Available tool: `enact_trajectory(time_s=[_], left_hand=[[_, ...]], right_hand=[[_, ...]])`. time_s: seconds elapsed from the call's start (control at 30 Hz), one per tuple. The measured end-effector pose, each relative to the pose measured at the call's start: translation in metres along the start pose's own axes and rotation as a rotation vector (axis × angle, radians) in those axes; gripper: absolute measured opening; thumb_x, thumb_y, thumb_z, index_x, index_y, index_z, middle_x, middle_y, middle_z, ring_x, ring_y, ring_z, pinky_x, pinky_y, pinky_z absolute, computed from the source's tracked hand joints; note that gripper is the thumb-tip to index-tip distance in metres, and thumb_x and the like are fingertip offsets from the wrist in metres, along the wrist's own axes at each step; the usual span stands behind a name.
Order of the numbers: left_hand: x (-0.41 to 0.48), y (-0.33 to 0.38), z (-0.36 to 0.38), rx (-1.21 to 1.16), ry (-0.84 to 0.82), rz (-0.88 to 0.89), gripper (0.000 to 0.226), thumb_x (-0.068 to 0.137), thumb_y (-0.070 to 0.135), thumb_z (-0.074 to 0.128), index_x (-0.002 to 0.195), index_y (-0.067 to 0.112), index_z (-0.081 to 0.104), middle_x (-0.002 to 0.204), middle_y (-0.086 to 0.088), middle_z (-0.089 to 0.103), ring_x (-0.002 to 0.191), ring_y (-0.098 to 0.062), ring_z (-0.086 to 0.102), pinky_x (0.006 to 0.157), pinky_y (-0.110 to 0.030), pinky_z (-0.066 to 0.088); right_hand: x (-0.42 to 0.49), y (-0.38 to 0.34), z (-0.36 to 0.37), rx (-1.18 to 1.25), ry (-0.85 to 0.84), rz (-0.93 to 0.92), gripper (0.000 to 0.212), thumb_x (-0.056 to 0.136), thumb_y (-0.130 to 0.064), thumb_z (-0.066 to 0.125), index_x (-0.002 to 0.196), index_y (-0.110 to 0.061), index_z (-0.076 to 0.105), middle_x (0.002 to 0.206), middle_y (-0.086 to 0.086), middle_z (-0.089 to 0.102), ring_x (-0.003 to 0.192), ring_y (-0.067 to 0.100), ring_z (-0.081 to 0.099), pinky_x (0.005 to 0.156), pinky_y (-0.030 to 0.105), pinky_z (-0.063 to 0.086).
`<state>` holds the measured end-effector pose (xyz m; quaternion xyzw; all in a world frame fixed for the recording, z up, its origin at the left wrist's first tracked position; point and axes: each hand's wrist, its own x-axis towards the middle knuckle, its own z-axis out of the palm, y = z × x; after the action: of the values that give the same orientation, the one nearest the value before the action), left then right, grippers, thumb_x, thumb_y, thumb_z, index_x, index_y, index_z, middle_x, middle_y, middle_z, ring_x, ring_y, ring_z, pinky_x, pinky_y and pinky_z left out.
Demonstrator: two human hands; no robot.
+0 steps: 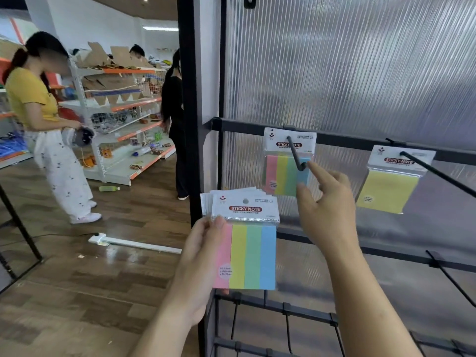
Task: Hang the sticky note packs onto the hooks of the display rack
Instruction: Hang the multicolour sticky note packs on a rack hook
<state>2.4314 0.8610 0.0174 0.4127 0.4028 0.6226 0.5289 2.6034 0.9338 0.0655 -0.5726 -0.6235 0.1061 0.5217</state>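
- You are gripping a fanned stack of sticky note packs (244, 243) in your left hand (203, 243), thumb lying on the front pack, low before the display rack (244, 126).
- Your right hand (327, 210) is holding nothing, its index finger pointing just beside the hook (293, 152) tip.
- A striped pack (277, 173) is hanging there, and a yellow pack (389, 189) is hanging on the neighbouring hook (438, 173).

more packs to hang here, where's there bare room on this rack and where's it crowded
Free: the long shaft of the right hook in front of the yellow pack, and the bare lower hooks below it. Crowded: the left hook, where the striped pack hangs and the right hand hovers at its tip; the left hand holds the stack just below.
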Motion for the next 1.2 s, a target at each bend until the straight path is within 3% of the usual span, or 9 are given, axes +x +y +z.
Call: enact_trajectory(time_s=[0.07,0.2,0.27,0.43,0.6,0.77,0.87,0.97,1.2], left_hand=[[0.001,0.0,0.002,0.005,-0.012,0.002,0.047,0.076,0.054,0.047,0.111,0.027,0.061,0.1,0.001,0.076,0.089,-0.013,0.073,0.063,-0.025,0.057],[0.001,0.001,0.009,-0.003,-0.011,0.042,0.053,0.075,0.053,0.047,0.117,0.023,0.06,0.103,-0.003,0.075,0.093,-0.018,0.072,0.072,-0.031,0.061],[0.001,0.002,0.011,-0.007,-0.01,0.065,0.055,0.073,0.055,0.048,0.117,0.024,0.059,0.104,-0.003,0.075,0.093,-0.018,0.072,0.073,-0.032,0.061],[0.0,0.003,0.01,0.005,-0.009,0.076,0.052,0.074,0.057,0.043,0.115,0.028,0.058,0.103,0.0,0.075,0.097,-0.019,0.072,0.082,-0.038,0.059],[0.001,0.003,0.007,0.029,0.02,0.069,0.057,0.077,0.057,0.045,0.119,0.02,0.057,0.107,-0.007,0.074,0.099,-0.024,0.071,0.085,-0.047,0.055],[-0.004,0.005,0.006,0.052,0.041,0.039,0.059,0.076,0.061,0.043,0.115,0.019,0.057,0.08,-0.007,0.069,0.051,-0.014,0.059,0.035,-0.022,0.035],[-0.003,0.004,0.005,0.046,0.048,0.03,0.053,0.08,0.061,0.041,0.112,0.023,0.06,0.076,-0.004,0.067,0.05,-0.013,0.056,0.035,-0.022,0.032],[-0.003,0.004,0.004,0.052,0.051,0.022,0.051,0.083,0.06,0.04,0.112,0.023,0.061,0.074,-0.003,0.066,0.049,-0.013,0.055,0.035,-0.023,0.032],[-0.004,0.006,0.008,0.044,0.041,0.013,0.055,0.084,0.062,0.039,0.115,0.022,0.061,0.073,-0.004,0.065,0.049,-0.013,0.054,0.036,-0.023,0.031]], right_hand=[[-0.02,-0.006,-0.012,0.159,-0.031,-0.035,0.031,0.093,-0.032,0.057,0.123,-0.024,0.06,0.103,-0.011,0.057,0.086,0.002,0.056,0.073,0.023,0.045],[-0.047,-0.017,-0.017,0.469,-0.455,-0.043,0.02,0.083,-0.044,0.068,0.099,-0.031,0.069,0.064,0.0,0.057,0.057,0.009,0.053,0.05,0.03,0.045],[-0.05,-0.014,-0.011,0.431,-0.415,-0.057,0.025,0.077,-0.039,0.07,0.102,-0.037,0.068,0.073,0.014,0.057,0.063,0.026,0.053,0.057,0.043,0.049],[-0.052,-0.013,-0.01,0.428,-0.355,-0.111,0.026,0.08,-0.038,0.066,0.106,-0.038,0.066,0.092,0.013,0.065,0.081,0.035,0.058,0.074,0.053,0.052],[-0.054,-0.013,-0.011,0.396,-0.294,-0.164,0.02,0.088,-0.023,0.067,0.106,-0.032,0.065,0.089,-0.006,0.068,0.077,0.017,0.063,0.069,0.032,0.054],[-0.064,-0.018,-0.005,0.342,0.036,-0.303,0.035,0.087,-0.028,0.064,0.12,-0.035,0.056,0.093,-0.021,0.066,0.081,0.005,0.065,0.066,0.018,0.052],[-0.068,-0.027,-0.008,0.423,0.102,-0.466,0.047,0.09,-0.024,0.058,0.128,-0.048,0.044,0.098,-0.023,0.059,0.076,0.009,0.064,0.065,0.019,0.051],[-0.065,-0.03,-0.013,0.39,0.192,-0.597,0.04,0.093,-0.013,0.054,0.126,-0.035,0.048,0.105,-0.021,0.054,0.07,0.017,0.06,0.06,0.028,0.048],[-0.072,-0.043,-0.03,0.268,0.252,-0.722,0.026,0.084,0.0,0.055,0.109,-0.007,0.059,0.085,0.001,0.052,0.074,-0.01,0.043,0.066,0.004,0.033]])
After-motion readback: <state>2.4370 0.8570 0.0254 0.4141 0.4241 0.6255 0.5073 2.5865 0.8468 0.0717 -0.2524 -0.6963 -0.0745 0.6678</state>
